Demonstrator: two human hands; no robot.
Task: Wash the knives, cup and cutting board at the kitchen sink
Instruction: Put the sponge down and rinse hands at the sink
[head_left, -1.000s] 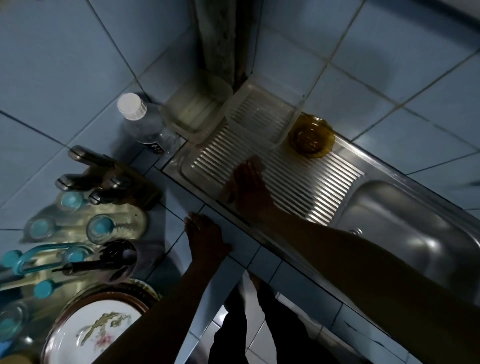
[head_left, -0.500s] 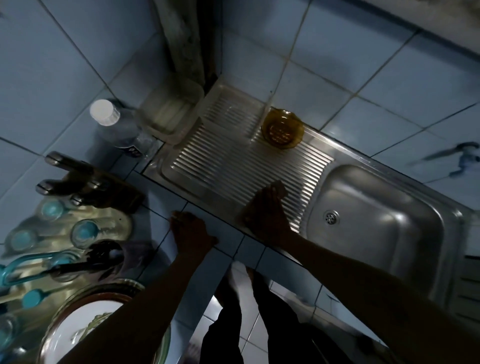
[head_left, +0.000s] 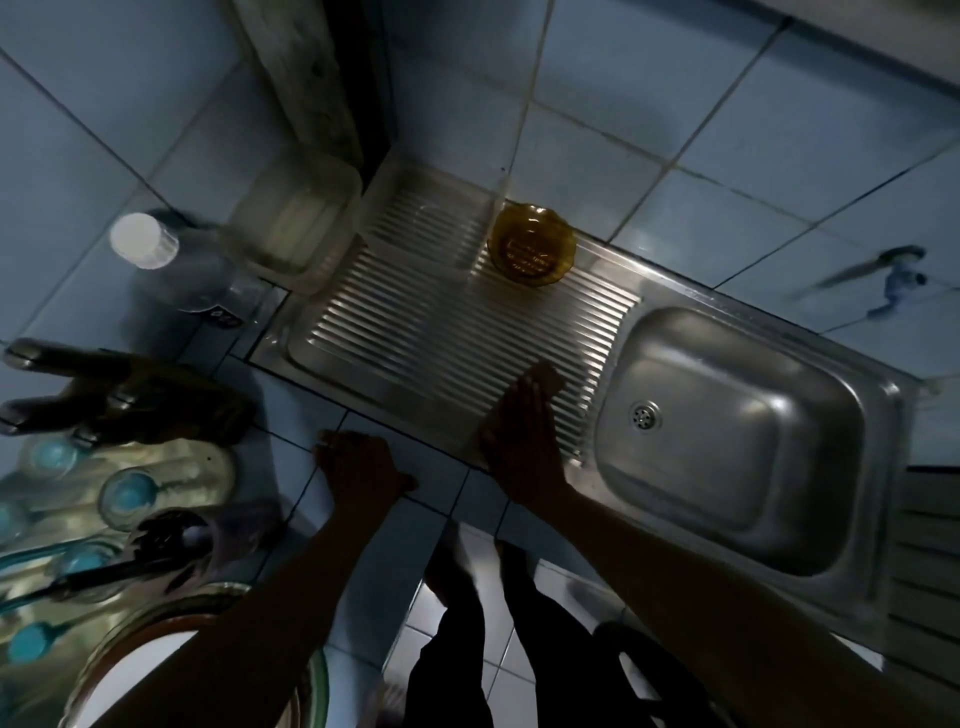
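Sink (head_left: 878, 415) long axis slanting right; right hand (head_left: 524, 441) flat beside.

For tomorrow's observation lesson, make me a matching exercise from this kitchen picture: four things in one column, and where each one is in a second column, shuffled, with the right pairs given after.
Things
1. amber glass bowl
2. right hand
3. left hand
4. clear bottle with white cap

Places
A. on the tiled counter edge, left of the drainboard
B. at the far side of the ribbed drainboard, near the wall
C. lying flat on the near part of the drainboard, beside the sink basin
D. on the tiles left of the drainboard, by the wall

Pairs: 1-B, 2-C, 3-A, 4-D
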